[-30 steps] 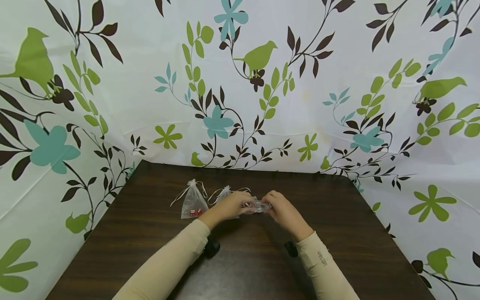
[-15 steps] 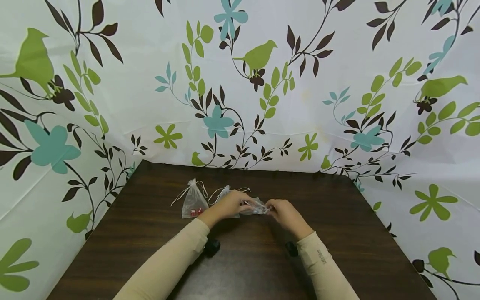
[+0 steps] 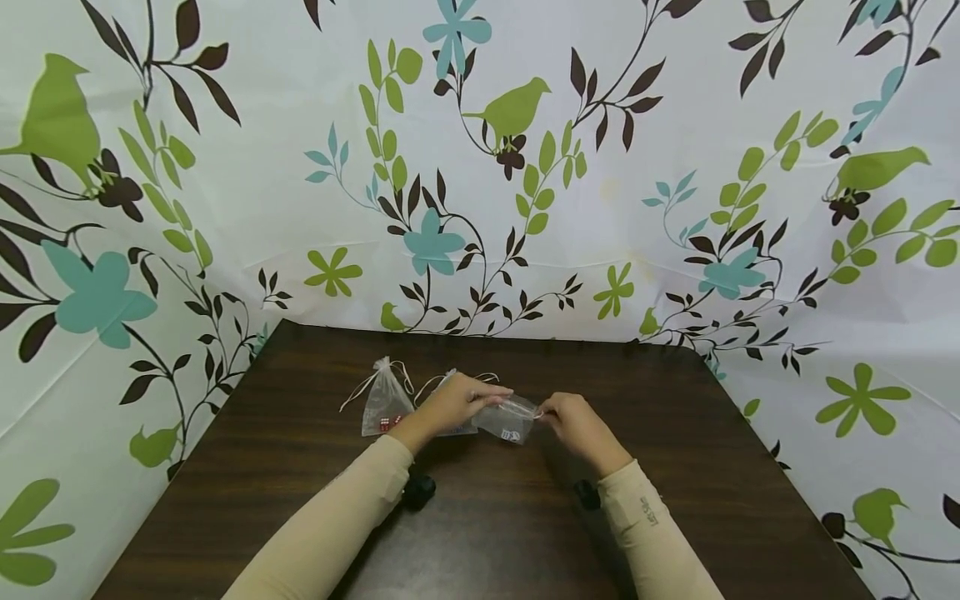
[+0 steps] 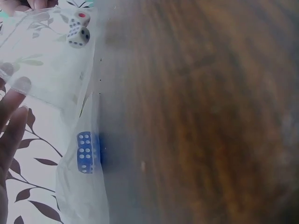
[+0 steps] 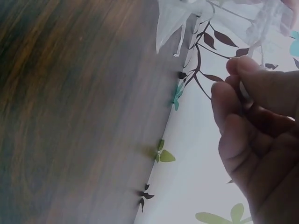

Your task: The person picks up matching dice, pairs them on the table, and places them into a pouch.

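A small sheer drawstring bag is stretched between my two hands, with white dice in its lower corner. My left hand holds the bag's left side, its fingertips partly seen through the mesh. My right hand pinches the white drawstring at the other side, fingers curled in. Partly under my left hand lies a second sheer bag; blue dice show in it in the left wrist view.
Farther left lies a third sheer bag with red dice, its cords spread out. The dark wood-grain table meets a patterned cloth backdrop at its back edge.
The bag between my hands has gone from bunched up to spread out, its dice hanging lower. My left fingers have straightened over it, and my right hand has shifted slightly right.
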Available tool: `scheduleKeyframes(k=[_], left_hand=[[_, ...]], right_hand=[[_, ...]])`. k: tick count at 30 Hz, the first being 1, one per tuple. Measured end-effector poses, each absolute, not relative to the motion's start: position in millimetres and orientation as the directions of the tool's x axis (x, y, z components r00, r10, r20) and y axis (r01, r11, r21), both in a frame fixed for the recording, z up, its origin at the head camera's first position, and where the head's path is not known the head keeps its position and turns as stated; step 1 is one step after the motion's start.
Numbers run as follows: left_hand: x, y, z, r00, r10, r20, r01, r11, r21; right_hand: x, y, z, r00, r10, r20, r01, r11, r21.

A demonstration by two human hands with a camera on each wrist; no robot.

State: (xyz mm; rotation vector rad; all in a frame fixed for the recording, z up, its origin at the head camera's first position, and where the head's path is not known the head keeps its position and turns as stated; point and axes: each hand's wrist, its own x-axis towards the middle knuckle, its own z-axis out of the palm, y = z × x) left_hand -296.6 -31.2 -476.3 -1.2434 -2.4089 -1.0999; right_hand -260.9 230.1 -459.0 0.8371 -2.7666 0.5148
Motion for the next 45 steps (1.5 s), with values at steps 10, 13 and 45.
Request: scheduleKeyframes(k=[10,13,45], left_hand=[[-299.8,-36.6,-483.5,-0.721,0.525,0.452,0.675,0.384,0.63],[-300.9,-37.9,-484.8,-0.732,0.511,0.45,0.662,0.377,0.648],[-305.6,-52.5,-481.0,-0.78,0.479,0.402,0.553,0.227,0.802]], right_hand=[[-260.2,234.1,-457.3,-0.889,-0.41,0.203,-0.454,0.739,-0.498],[-261.0,235.8,-458.7,-0.888,-0.41,0.207,-0.455,0.722,-0.522],[-258.6,262.5,-444.1,-0.935,-0.292,0.202,-0.353,0.714,-0.604]])
